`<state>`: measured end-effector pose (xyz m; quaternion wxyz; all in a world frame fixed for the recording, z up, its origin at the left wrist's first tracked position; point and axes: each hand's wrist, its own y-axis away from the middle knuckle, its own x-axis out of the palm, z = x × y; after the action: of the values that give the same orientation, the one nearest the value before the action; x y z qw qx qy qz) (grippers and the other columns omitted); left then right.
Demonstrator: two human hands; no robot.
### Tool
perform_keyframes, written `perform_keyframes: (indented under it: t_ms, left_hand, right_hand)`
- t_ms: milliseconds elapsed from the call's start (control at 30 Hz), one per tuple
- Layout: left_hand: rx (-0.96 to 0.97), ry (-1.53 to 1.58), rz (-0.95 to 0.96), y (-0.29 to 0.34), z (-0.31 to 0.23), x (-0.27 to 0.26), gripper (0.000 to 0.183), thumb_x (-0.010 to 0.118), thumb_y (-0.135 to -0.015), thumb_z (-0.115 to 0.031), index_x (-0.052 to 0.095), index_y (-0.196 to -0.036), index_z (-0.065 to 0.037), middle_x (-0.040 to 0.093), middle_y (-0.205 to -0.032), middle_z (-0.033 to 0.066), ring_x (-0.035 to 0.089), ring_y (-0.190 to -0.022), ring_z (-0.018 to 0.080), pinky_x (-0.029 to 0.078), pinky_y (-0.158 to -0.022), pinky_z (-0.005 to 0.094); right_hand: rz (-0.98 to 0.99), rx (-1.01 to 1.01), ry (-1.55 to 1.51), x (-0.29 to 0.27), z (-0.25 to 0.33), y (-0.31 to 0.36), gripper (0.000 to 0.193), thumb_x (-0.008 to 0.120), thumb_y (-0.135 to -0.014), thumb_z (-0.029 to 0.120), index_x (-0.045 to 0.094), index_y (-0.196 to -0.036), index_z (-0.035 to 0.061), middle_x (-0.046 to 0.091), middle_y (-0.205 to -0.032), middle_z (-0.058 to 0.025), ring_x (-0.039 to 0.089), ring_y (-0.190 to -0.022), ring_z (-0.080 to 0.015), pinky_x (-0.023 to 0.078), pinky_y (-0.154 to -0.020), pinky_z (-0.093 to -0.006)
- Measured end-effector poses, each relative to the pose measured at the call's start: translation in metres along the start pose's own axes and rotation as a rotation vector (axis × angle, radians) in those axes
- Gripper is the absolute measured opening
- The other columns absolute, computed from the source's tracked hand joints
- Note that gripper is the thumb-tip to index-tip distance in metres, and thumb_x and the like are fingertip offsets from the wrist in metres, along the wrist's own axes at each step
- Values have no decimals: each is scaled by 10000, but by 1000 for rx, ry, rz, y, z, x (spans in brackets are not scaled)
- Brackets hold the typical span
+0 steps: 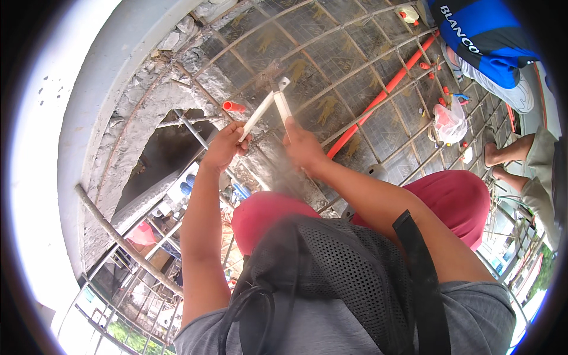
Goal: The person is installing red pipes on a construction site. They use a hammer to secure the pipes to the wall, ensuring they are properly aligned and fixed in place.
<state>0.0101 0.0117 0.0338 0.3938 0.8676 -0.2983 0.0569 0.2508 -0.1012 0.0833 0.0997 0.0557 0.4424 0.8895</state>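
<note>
The left hand (226, 144) has its fingers curled round the lower end of one arm of a pale tool (282, 106); the right hand (302, 145) is wrapped round the other arm, so each grip is pressed closed on it. The tool sits just toward 12 o'clock from the middle of the view: two slim, straight, cream-white arms rising into a narrow upturned V, capped by a grey metal head. The head is blurred, so whether the arms are hinged together cannot be told, and the palms cover their lower ends.

Below lies a grid of thin, rusty metal rods (340, 29) over dark, smooth panels with yellowish marks. Toward 11 o'clock is a short, hollow orange tube (234, 106); between 1 and 2 o'clock a long, smooth orange pipe (384, 94) slants across the rods. Crumbled grey concrete (139, 106) borders a ragged, dark opening (168, 148) at 9 o'clock.

Between 2 and 3 o'clock rests a crinkled, see-through plastic bag (449, 121), its contents unclear. A co-worker in blue (491, 47) at 2 o'clock is cut off by the rim. Black mesh fabric (349, 260) hides much at 6 o'clock.
</note>
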Motion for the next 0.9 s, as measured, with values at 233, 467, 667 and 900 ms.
perform_keyframes:
  t_ms: [233, 467, 667, 900]
  left_hand:
    - [-123, -458, -406, 42, 11, -39, 314, 547, -1151, -313, 648, -1248, -32, 509, -817, 11, 541, -741, 75, 436, -602, 272]
    - [18, -785, -638, 9, 35, -34, 453, 534, -1133, -399, 667, -1216, 26, 744, -1028, 214, 715, -941, 390, 518, -861, 524]
    - [266, -1138, -677, 12, 37, -15, 341, 482, -1141, -308, 635, -1071, -11, 705, -1009, 295, 656, -979, 536, 497, -827, 582]
    - [216, -1082, -614, 10, 34, -22, 345, 496, -1124, -301, 675, -1258, -38, 734, -1066, 286, 679, -1031, 540, 516, -854, 597]
  right_hand:
    - [96, -107, -35, -3, 1, 8, 736, 368, -1097, 743, 613, -899, 77, 512, -685, -17, 470, -495, -148, 440, -434, -341]
    - [116, -5, 72, 0, -5, 1, 755, 350, -1105, 736, 625, -914, 59, 556, -710, -50, 533, -542, -187, 483, -502, -382]
    - [67, -116, 109, 5, -12, -15, 832, 396, -1053, 802, 653, -937, 19, 561, -652, -74, 557, -486, -200, 473, -434, -395]
    - [22, -117, 119, 2, 13, -15, 834, 356, -1053, 819, 650, -902, 54, 553, -656, -62, 579, -523, -196, 495, -462, -398]
